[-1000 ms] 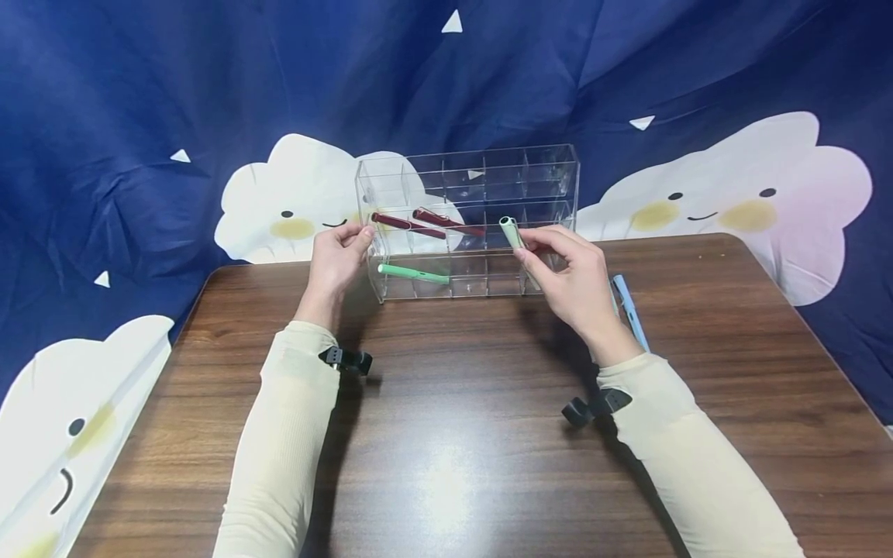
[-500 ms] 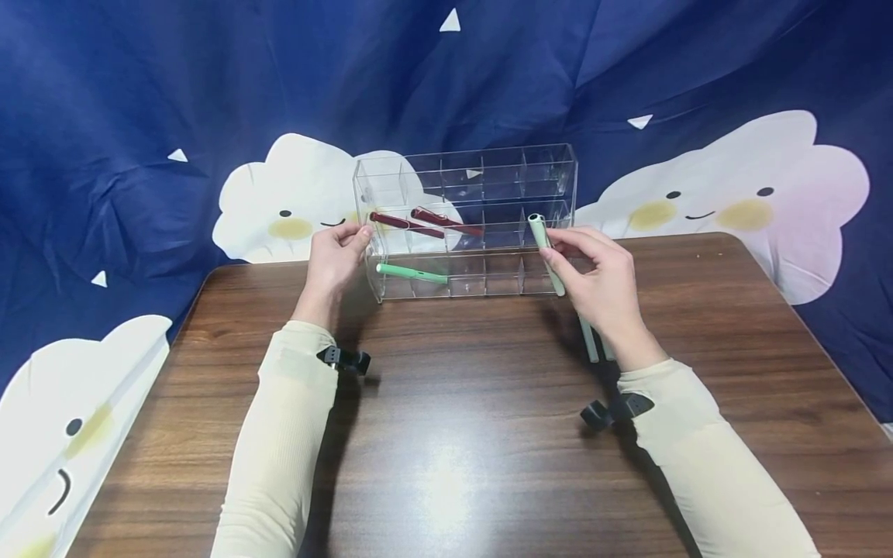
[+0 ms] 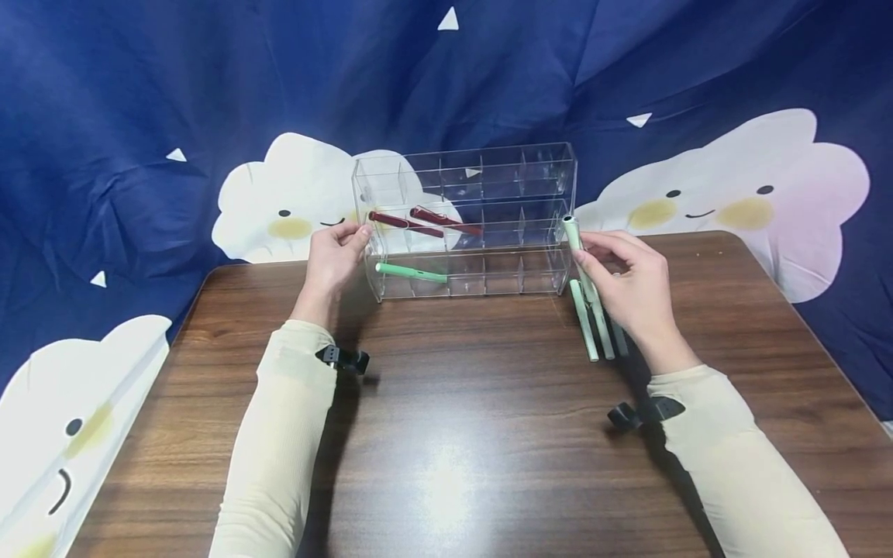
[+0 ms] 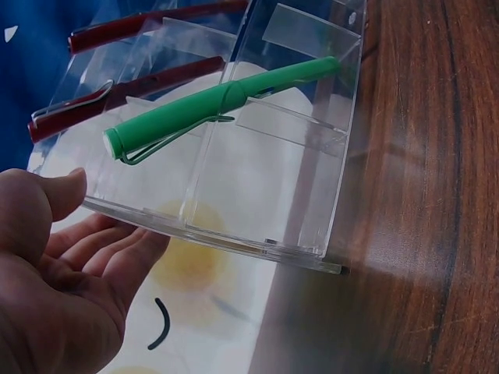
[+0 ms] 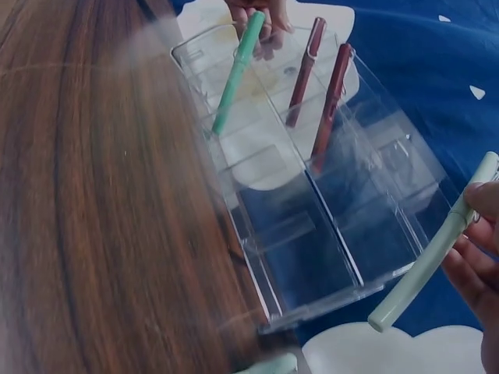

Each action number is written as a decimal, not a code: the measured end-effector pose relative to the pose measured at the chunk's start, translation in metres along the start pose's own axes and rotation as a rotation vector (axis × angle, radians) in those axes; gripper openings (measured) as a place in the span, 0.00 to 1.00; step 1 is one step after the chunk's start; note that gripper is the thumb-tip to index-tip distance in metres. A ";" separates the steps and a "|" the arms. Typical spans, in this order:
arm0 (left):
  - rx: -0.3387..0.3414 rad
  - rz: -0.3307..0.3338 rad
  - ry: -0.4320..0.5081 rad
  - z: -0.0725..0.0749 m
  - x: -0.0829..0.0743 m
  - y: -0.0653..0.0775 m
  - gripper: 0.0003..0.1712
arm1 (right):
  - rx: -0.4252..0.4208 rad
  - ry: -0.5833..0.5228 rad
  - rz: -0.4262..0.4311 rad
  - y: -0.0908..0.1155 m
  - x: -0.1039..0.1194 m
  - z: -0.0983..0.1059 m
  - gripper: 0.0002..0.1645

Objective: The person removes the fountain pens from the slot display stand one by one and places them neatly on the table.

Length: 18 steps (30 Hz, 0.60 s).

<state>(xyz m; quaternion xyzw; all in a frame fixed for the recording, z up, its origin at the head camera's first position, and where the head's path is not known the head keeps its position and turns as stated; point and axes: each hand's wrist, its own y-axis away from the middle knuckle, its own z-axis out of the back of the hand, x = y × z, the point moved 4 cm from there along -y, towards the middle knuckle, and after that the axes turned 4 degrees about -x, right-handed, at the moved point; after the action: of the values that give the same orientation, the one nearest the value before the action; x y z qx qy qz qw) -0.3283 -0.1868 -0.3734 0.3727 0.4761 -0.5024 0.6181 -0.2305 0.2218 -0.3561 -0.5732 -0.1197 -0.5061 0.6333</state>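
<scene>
A clear acrylic pen rack (image 3: 502, 285) with tiers of compartments stands near the table's far edge. My left hand (image 3: 336, 256) holds its left side, thumb and fingers on either side of the panel (image 4: 226, 243). Two dark red pens (image 3: 405, 223) lie in the middle tier and a bright green pen (image 3: 412, 273) in the bottom tier, all towards the left. My right hand (image 3: 631, 291) pinches a pale green pen (image 5: 425, 269) just beside the rack's right end, its upper end tilted towards the rack. The pen's lower end overlaps other pens in the head view.
Pale green pens (image 3: 584, 322) lie on the wooden table (image 3: 446, 403) right of the rack, partly hidden by the right hand. A greyish strip beside them is too unclear to name. A blue curtain (image 3: 488, 70) with clouds hangs behind.
My right hand has moved right with the pale green pen, from in front of the rack to beyond its right end. Pens on the table now show below it. The left hand stays put.
</scene>
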 end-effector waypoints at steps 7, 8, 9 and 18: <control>0.001 -0.002 -0.009 0.000 -0.002 0.000 0.27 | -0.041 -0.028 -0.073 0.003 -0.016 0.014 0.15; 0.001 -0.001 -0.011 0.001 -0.002 0.000 0.27 | -0.043 -0.029 -0.082 0.003 -0.018 0.015 0.15; 0.000 -0.001 -0.011 0.001 -0.002 0.000 0.27 | -0.044 -0.031 -0.092 0.004 -0.020 0.017 0.15; -0.004 0.010 0.003 0.000 -0.001 0.000 0.27 | -0.041 0.046 -0.157 0.012 -0.034 0.029 0.15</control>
<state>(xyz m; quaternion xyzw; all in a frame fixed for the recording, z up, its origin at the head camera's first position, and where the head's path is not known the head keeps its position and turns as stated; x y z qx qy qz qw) -0.3281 -0.1865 -0.3726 0.3746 0.4763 -0.4979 0.6204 -0.2246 0.2615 -0.3794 -0.5631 -0.1392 -0.5695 0.5825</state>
